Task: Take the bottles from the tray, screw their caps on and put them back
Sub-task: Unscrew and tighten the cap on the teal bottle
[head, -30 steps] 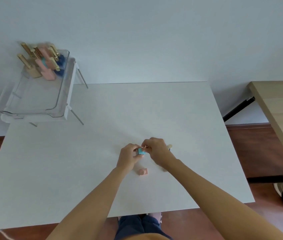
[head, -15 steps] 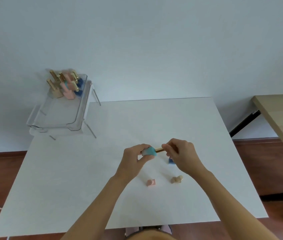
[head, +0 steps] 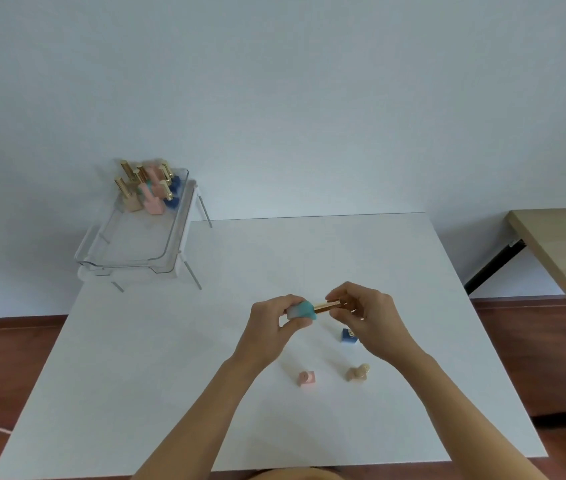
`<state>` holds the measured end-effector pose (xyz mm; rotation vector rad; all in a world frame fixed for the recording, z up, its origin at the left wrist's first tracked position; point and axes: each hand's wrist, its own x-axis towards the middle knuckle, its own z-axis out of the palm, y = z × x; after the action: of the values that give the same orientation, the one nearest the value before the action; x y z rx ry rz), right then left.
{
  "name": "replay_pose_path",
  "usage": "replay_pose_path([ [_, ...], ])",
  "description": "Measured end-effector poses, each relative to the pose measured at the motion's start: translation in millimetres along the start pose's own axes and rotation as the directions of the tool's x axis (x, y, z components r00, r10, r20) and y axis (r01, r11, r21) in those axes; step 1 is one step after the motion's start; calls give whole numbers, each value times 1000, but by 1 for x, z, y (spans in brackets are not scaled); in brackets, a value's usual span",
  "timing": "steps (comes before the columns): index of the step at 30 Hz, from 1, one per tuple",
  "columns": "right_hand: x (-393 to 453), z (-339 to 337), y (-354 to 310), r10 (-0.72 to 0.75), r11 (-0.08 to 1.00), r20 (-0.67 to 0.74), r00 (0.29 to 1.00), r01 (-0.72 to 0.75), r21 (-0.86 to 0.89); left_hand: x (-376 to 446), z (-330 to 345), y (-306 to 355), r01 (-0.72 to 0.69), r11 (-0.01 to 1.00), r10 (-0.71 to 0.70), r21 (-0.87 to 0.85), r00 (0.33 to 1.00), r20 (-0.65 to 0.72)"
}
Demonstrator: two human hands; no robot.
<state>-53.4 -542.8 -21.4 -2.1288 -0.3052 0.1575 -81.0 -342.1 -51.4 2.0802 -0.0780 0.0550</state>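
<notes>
The left hand [head: 271,327] holds a teal bottle [head: 304,310] over the middle of the white counter [head: 136,375]. The right hand [head: 368,317] pinches its gold cap [head: 326,305], which looks about screwed on. The bottle lies sideways, its long way running from 9 o'clock to 3 o'clock, cap toward 3.

A bunch of capped bottles [head: 148,190] stand in the clear tray [head: 125,261] at 10 o'clock. Three are left open on the counter: a blue bottle [head: 348,337], a pink bottle [head: 307,378] and a tan bottle [head: 357,373], all near 5 o'clock of the hands.

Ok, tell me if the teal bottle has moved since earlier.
Yes. The teal bottle in the left hand is now farther from the pink bottle on the table, up the picture.
</notes>
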Motion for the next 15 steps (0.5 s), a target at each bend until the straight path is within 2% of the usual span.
replay_pose_path([
  [7,9,3,-11,125,987,-7,992,-125,-102,6,0,6,-30,999,30,20,1000,9],
  [11,13,2,-10,219,972,-14,976,-219,-88,8,-1,8,-33,999,32,19,999,36],
  [15,8,-7,-8,46,997,58,997,-42,-65,8,-1,5,-5,1000,5,10,1000,24],
])
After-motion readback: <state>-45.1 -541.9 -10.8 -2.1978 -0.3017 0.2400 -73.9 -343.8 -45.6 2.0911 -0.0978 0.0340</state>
